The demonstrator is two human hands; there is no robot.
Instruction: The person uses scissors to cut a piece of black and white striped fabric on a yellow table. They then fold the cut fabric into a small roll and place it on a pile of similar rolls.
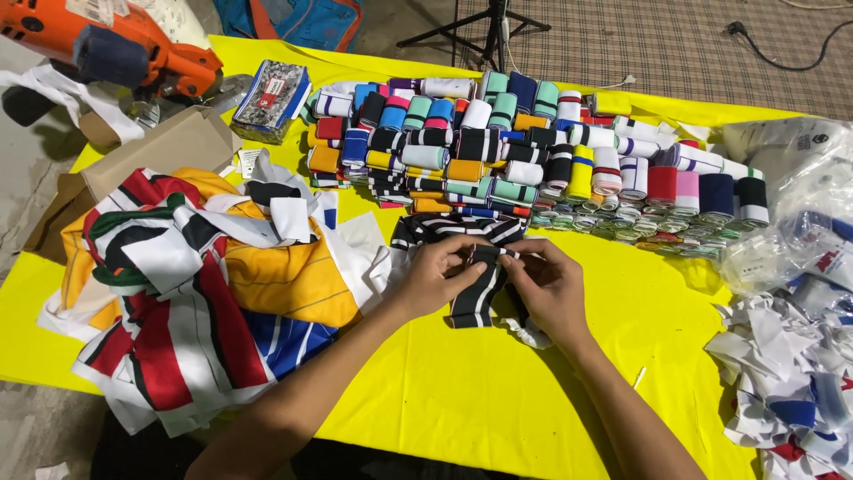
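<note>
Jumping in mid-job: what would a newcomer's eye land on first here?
The bright yellow table cover, then the dense block of folded striped knit bands across its far side. At centre, the left hand and right hand pinch a black-and-white striped band; a heap of coloured fabric pieces lies left.

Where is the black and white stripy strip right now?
In the head view, the black and white striped strip sits mid-table on the yellow cloth, held between the left hand and right hand, just below the rows of folded colourful bands.
</note>
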